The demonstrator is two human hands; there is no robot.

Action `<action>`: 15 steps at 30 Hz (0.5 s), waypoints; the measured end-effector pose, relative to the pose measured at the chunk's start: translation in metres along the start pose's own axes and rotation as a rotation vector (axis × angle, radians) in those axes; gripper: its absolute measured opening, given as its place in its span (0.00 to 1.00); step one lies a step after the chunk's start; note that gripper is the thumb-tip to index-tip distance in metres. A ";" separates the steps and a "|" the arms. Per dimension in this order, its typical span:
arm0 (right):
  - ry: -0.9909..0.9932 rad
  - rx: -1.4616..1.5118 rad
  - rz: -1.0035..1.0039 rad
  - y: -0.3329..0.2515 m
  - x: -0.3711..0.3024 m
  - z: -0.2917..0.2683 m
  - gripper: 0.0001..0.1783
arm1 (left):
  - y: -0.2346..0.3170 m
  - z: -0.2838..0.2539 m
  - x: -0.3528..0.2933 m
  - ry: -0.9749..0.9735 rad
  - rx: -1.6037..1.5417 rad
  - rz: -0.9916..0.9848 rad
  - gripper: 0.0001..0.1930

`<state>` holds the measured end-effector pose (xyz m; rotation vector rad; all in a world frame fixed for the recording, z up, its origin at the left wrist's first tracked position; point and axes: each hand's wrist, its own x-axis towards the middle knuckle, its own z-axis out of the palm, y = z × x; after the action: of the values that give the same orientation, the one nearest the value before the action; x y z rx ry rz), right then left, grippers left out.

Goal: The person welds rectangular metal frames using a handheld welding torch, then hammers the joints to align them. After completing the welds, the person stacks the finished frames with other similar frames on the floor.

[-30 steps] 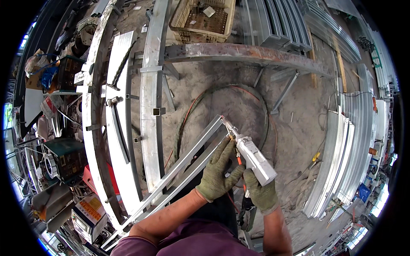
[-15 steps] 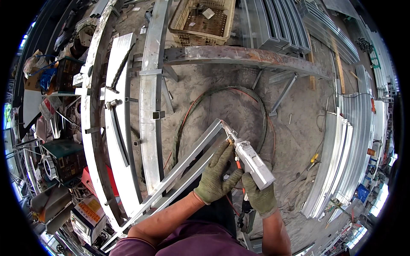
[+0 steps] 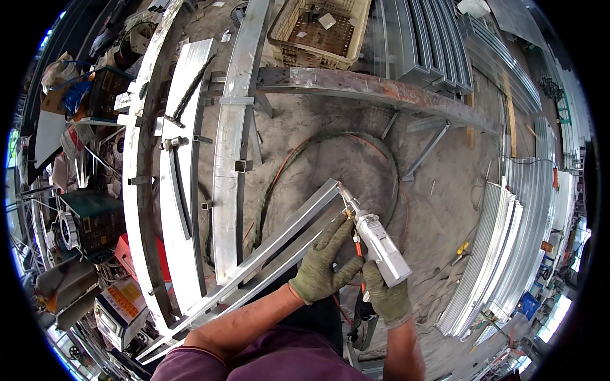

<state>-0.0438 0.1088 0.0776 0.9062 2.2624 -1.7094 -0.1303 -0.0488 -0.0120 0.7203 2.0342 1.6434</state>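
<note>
My right hand (image 3: 387,295), in a green work glove, is wrapped round the rear of a grey, boxy welding gun (image 3: 383,251). The gun's thin nozzle meets the pointed corner of a silver metal frame (image 3: 289,232). My gloved left hand (image 3: 319,267) lies along the gun's near left side, fingers long and close together. Its fingertips touch the brass-coloured fitting behind the nozzle, and its thumb reaches across toward my right hand. An orange tube (image 3: 358,245) runs between the hands. Part of the gun's handle is hidden by my right hand.
Long steel beams (image 3: 229,190) stand to the left, with a hammer (image 3: 176,184) on a white bar. A rusty crossbeam (image 3: 381,89) spans the far side, before a plastic crate (image 3: 318,54). A hose (image 3: 270,184) loops over the floor. Metal profiles (image 3: 489,254) are stacked right.
The view has turned slightly, so the crate and far beams sit farther right. Both hands keep their hold on the gun, with its nozzle still at the frame's corner.
</note>
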 end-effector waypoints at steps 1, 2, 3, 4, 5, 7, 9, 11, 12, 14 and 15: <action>0.001 0.004 -0.001 0.000 0.000 0.001 0.18 | 0.000 0.000 0.000 0.004 0.002 0.000 0.43; 0.004 -0.015 -0.016 0.002 0.000 0.001 0.18 | 0.001 0.000 0.000 0.006 0.005 -0.001 0.43; 0.008 -0.033 -0.030 0.005 0.000 0.001 0.18 | 0.001 -0.001 0.000 0.007 0.009 0.006 0.43; 0.012 -0.051 -0.044 0.007 0.000 0.001 0.18 | 0.001 -0.002 0.000 0.008 0.014 0.013 0.43; 0.007 -0.038 -0.034 0.007 0.000 0.001 0.18 | 0.001 -0.002 0.001 0.009 0.019 0.021 0.43; -0.003 -0.011 -0.012 0.007 -0.001 0.001 0.19 | 0.001 -0.003 0.002 0.005 0.012 0.029 0.43; -0.007 -0.005 -0.013 0.005 -0.001 0.001 0.17 | 0.001 -0.004 0.002 -0.003 0.016 0.030 0.43; -0.003 -0.016 -0.021 0.002 -0.001 0.001 0.17 | 0.004 -0.005 0.002 -0.011 0.031 0.022 0.43; 0.002 -0.030 -0.029 0.000 -0.001 0.001 0.18 | 0.003 -0.006 0.002 -0.011 0.029 0.022 0.43; 0.020 -0.064 -0.070 0.002 -0.001 0.002 0.19 | 0.001 -0.005 0.001 -0.013 0.024 0.022 0.43; 0.033 -0.084 -0.103 0.006 0.000 0.002 0.19 | 0.001 -0.005 0.001 -0.012 0.023 0.024 0.43</action>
<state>-0.0410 0.1075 0.0719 0.8204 2.4220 -1.6359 -0.1341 -0.0516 -0.0101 0.7643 2.0468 1.6272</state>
